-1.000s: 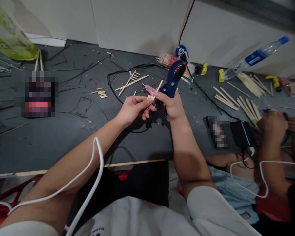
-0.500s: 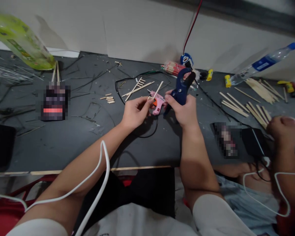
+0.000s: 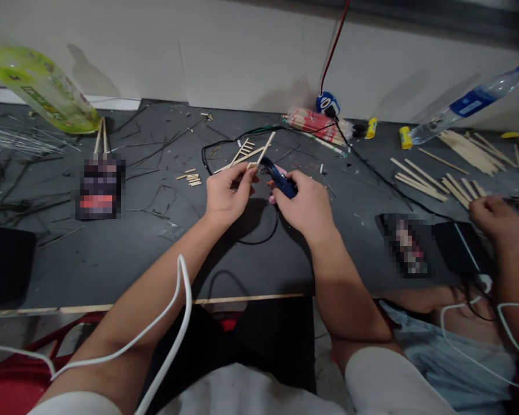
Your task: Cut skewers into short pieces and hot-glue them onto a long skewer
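Observation:
Between the thumb and fingertips of my left hand (image 3: 228, 196) is a thin wooden stick (image 3: 267, 146), pointing up and away to the right. My right hand (image 3: 309, 203) is closed around a dark blue hand cutter (image 3: 284, 183), its curved jaw close to the stick. I cannot tell whether the blade touches the wood. Behind the cutter and right hand, a pink glue gun (image 3: 272, 199) lies mostly hidden on the table. Several short cut pieces of stick (image 3: 193, 177) lie left of my left hand, and longer sticks (image 3: 246, 155) lie just beyond it.
A green-labelled bottle (image 3: 47, 92) stands at the back left. Beyond my hands lie a bag of sticks (image 3: 313, 124) and a plug with a black cable (image 3: 350, 151). A blurred phone-like object (image 3: 404, 245), a black box (image 3: 461, 248) and another person's hand (image 3: 499, 222) are on the right.
My right hand has turned and brought the cutter down and left, towards the stick. My left hand has shifted slightly left with the stick. The glue gun is now more covered.

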Tool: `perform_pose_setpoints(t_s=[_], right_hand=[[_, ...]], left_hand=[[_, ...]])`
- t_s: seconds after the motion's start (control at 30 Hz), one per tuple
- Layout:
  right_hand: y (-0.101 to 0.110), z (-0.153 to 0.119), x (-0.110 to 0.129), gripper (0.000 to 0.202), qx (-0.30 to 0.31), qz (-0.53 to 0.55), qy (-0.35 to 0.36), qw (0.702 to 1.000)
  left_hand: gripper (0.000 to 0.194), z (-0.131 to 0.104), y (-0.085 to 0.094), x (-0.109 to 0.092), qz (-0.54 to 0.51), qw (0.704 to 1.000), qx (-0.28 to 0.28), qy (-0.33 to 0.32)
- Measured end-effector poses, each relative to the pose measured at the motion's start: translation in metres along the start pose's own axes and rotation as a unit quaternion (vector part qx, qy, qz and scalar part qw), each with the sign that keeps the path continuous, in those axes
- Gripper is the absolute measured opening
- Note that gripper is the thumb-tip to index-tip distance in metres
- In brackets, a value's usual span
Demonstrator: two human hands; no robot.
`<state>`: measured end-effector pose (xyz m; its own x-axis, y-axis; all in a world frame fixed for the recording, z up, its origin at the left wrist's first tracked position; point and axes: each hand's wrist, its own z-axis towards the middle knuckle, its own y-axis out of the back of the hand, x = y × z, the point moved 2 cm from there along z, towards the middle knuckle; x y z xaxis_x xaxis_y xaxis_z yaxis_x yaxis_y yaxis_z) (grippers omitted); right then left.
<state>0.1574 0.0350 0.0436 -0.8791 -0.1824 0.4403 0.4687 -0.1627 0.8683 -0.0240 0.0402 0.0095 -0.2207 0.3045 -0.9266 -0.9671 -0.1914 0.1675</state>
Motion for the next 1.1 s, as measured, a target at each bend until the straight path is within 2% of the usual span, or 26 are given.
perform_pose_setpoints(t_s=[0.1,0.2,0.37,0.47,0.7,0.83,0.93,1.1], right_hand=[[0.001,0.000,-0.001,0.023,0.004,-0.001,0.005,1.000],[0.001,-0.001,0.001,0.025,0.009,0.004,0.019,1.000],[-0.002,-0.002,0.002,0.032,0.030,0.001,0.004,1.000],[-0.003,-0.002,0.002,0.033,0.037,0.002,-0.002,0.999],[-0.004,-0.003,0.003,0.033,0.038,0.013,-0.010,0.999],[-0.003,-0.005,0.003,0.032,0.021,-0.034,-0.020,0.999],[-0.003,-0.007,0.004,0.031,-0.004,-0.080,-0.027,0.996],[-0.007,-0.007,0.006,0.032,-0.003,-0.103,-0.022,0.994]], left_hand=[[0.028,-0.002,0.001,-0.002,0.034,0.999,0.015,-0.029],[0.030,-0.002,0.004,-0.002,0.090,0.991,0.037,-0.089],[0.031,0.001,0.010,0.003,0.201,0.958,0.042,-0.202],[0.032,0.002,0.011,0.007,0.238,0.941,0.035,-0.237],[0.036,0.001,0.009,0.006,0.312,0.914,0.048,-0.256],[0.037,0.000,0.008,-0.001,0.362,0.893,0.054,-0.262],[0.038,-0.001,0.006,-0.008,0.381,0.889,0.059,-0.248],[0.039,-0.001,0.004,-0.014,0.400,0.885,0.069,-0.228]])
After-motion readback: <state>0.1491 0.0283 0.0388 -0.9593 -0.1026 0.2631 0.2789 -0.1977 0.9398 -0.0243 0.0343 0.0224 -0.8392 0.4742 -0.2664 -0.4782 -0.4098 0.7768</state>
